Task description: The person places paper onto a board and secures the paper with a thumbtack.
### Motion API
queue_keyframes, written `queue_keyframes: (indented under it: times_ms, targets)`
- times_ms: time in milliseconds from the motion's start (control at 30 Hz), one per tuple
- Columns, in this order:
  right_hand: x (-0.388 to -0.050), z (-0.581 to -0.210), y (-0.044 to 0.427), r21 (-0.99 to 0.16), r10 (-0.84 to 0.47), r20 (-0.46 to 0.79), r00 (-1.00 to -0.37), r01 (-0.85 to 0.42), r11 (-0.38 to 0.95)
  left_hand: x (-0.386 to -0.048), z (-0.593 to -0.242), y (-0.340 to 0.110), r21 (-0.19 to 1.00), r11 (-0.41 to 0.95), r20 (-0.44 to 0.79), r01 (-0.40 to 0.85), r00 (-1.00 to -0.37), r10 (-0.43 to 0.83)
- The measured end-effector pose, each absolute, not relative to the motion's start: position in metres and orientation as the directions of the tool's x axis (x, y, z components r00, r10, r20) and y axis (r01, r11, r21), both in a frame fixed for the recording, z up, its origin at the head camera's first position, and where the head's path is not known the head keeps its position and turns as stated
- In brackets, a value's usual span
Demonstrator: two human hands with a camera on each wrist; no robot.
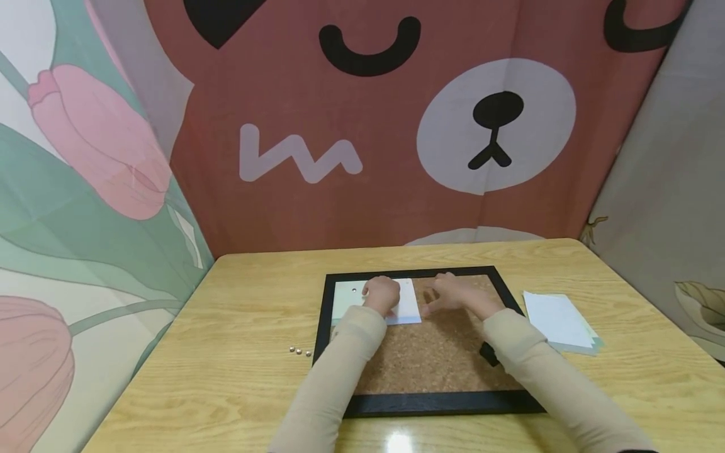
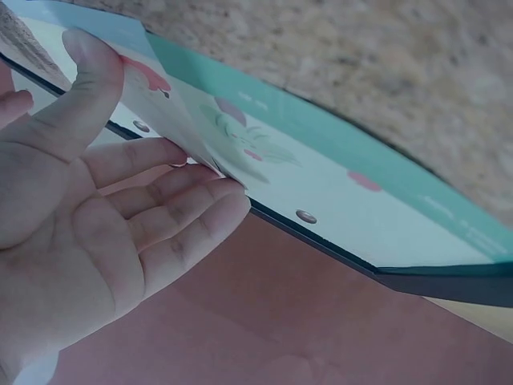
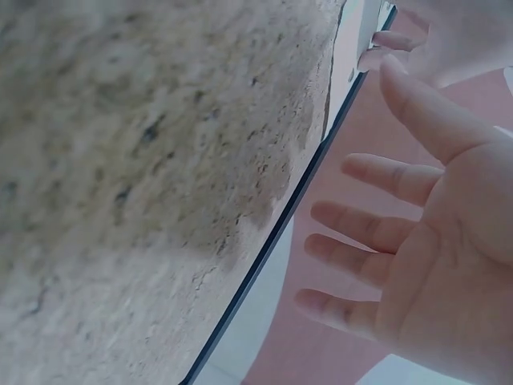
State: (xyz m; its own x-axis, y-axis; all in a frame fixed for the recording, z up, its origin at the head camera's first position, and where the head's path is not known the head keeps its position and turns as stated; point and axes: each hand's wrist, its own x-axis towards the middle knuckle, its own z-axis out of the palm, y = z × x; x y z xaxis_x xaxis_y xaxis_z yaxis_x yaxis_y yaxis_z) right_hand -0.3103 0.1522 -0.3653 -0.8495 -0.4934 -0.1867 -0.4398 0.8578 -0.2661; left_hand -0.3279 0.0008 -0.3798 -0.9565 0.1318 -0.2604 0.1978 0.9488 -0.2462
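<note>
- Cork board [image 1: 430,362] lies on the wooden table [image 1: 226,377], with a strip of tabletop between its far edge and the printed fabric [image 1: 385,195]
- White card [image 1: 409,308] sits on the board's far side, its left margin overlapping the green card [image 1: 343,302], which fills the far-left corner inside the black frame [image 1: 442,403]
- Left hand [image 1: 382,296] touches the white card, unclenched, thumb and fingers apart; the fingertips seem to rest by that overlapping edge, though the wrist view leaves their pressure unclear
- Right hand [image 1: 453,292] hovers over the cork just beside the white card's right edge, fingers spread and loosely bent, grasping nothing
- Cork stretches bare below both cards, offering room toward the near rail; a black object [image 1: 488,354] sits by the right sleeve [image 1: 515,340]
- Three pins [image 1: 299,351] lie just left of the frame, a paper stack [image 1: 557,321] to its right
</note>
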Motion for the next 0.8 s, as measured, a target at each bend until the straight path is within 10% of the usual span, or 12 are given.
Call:
queue_keyframes:
  times_ms: [800]
  targets:
    - [-0.305, -0.368, 0.187, -0.214, -0.456, -0.125, -0.881, -0.425, 0.880, -0.330, -0.380, 0.003, -0.251, 0.953, -0.279, 0.171, -0.955, 0.098]
